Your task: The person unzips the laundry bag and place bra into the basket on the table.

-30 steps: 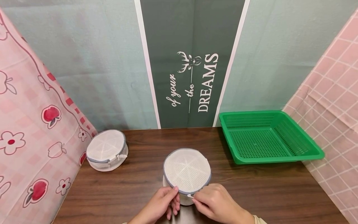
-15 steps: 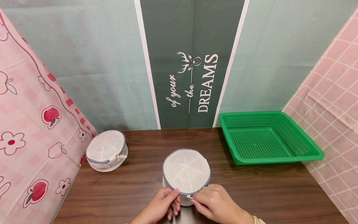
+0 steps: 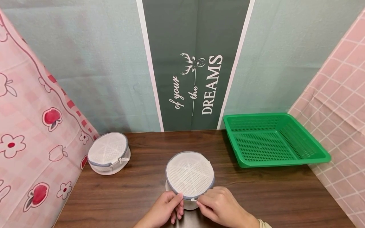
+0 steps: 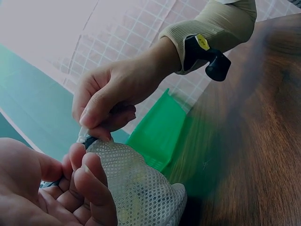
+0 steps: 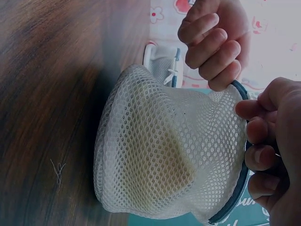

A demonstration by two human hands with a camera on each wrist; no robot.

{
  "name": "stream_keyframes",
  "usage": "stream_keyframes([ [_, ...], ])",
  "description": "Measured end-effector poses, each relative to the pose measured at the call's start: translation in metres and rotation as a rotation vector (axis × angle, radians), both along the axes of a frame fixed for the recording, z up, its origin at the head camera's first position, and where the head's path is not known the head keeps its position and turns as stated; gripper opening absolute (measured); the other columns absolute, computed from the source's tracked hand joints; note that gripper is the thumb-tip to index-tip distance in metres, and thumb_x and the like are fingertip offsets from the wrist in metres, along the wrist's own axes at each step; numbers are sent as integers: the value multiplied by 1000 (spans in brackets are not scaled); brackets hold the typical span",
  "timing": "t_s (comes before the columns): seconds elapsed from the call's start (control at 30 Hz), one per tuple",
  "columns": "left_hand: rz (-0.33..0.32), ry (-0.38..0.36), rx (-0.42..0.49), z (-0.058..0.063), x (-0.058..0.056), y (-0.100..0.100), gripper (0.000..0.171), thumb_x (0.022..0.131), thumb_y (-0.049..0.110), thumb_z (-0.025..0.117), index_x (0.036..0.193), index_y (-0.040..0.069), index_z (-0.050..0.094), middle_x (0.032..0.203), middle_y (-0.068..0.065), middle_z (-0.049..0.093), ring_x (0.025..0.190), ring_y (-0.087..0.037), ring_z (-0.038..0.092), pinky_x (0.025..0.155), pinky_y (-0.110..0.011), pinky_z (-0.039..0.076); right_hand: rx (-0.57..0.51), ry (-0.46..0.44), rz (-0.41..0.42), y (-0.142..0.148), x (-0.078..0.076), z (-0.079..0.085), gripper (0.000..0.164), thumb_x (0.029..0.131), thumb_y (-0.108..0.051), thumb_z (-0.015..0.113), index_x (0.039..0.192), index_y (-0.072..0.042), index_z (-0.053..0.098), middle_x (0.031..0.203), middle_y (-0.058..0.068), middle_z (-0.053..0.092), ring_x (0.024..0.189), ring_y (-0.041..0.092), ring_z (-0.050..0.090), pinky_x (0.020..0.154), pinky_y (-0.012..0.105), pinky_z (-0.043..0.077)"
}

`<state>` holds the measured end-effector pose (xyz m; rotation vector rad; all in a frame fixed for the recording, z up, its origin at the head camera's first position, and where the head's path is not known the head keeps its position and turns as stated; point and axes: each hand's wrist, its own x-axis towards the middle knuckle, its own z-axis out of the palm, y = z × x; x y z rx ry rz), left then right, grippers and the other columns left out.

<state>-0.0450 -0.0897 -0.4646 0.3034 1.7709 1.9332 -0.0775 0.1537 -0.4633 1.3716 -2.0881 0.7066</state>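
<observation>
A round white mesh laundry bag (image 3: 189, 174) with a grey-blue zip edge stands on the table in front of me. My left hand (image 3: 165, 205) pinches its near rim, thumb on top. Beside it, my right hand (image 3: 220, 205), fingers curled, grips the bag's edge by the white zip pull (image 3: 194, 200). In the left wrist view the thumb and finger of the right hand (image 4: 120, 94) pinch the pale pull (image 4: 83, 135). Through the mesh bag (image 5: 136, 150) in the right wrist view, something yellowish shows inside; its kind is unclear.
Another round mesh bag (image 3: 108, 150), its white pull at the front, sits at the back left of the brown wooden table (image 3: 137, 177). A green plastic basket (image 3: 243, 163) stands at the back right. Cloths hang behind and at both sides.
</observation>
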Motion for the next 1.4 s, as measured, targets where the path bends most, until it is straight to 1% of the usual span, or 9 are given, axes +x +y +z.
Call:
stream_keyframes([
  [0.13, -4, 1, 2, 0, 0, 0, 46, 109, 19, 45, 94, -24, 51, 69, 0, 58, 56, -5, 56, 45, -15, 42, 2, -1, -6, 1, 0, 0, 29, 102, -25, 57, 73, -26, 57, 66, -18, 41, 59, -5, 34, 58, 7, 32],
  [0.3, 0, 0, 1, 0, 1, -1, 45, 109, 18, 45, 95, -24, 50, 69, 0, 58, 57, -5, 55, 45, -15, 43, -4, 2, -12, 2, -2, 2, 32, 99, -24, 62, 69, -25, 51, 64, -17, 38, 58, -6, 31, 57, 6, 28],
  [0.5, 14, -23, -1, 1, 1, -2, 45, 109, 18, 46, 96, -24, 48, 69, -1, 57, 57, -5, 55, 45, -15, 43, -23, 7, -29, 6, -2, 3, 38, 103, -26, 54, 66, -25, 46, 62, -17, 34, 59, -8, 25, 54, 6, 22],
  [0.6, 20, -23, -3, 1, 2, -2, 44, 109, 18, 46, 96, -24, 48, 69, -1, 57, 57, -5, 56, 45, -15, 43, -35, -3, -32, 9, -3, 4, 40, 103, -25, 53, 65, -25, 44, 62, -17, 32, 60, -9, 24, 54, 6, 20],
  [0.87, 33, -39, 4, 2, 2, -3, 43, 108, 16, 46, 95, -25, 46, 69, -1, 57, 58, -6, 56, 44, -15, 43, -41, 0, -59, 17, -5, 4, 37, 103, -26, 53, 67, -25, 46, 62, -18, 33, 59, -9, 24, 54, 6, 21],
  [1.13, 37, -48, 7, 3, 2, -3, 43, 108, 16, 46, 95, -25, 46, 69, -1, 57, 58, -5, 57, 44, -15, 43, -53, 29, -81, 24, -8, 5, 34, 103, -25, 53, 69, -25, 51, 62, -17, 38, 57, -7, 32, 55, 8, 27],
  [1.4, 36, -46, 2, 1, 2, -4, 43, 108, 16, 45, 95, -24, 47, 70, -1, 58, 58, -6, 57, 44, -16, 43, -70, 46, -101, 29, -10, 5, 36, 104, -26, 50, 68, -25, 51, 62, -17, 38, 57, -7, 31, 55, 9, 27],
])
